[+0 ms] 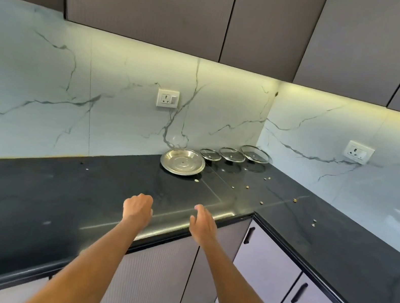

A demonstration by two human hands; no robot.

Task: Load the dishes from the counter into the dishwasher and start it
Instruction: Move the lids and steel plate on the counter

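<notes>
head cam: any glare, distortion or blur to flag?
Head view: wide-angle bowing bends the black stone counter edge and cabinet lines; under-cabinet strip light throws a bright streak near the front edge; the round steel plate and three glass lids reflect light; left hand and right hand sharp, no motion blur.

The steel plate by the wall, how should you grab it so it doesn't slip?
Probably pinch the steel plate by its near rim, coming from the front. It leans against the wall with the far edge raised, so the near edge on the counter faces both hands. The left hand is nearer; three glass lids crowd the right side.
</notes>
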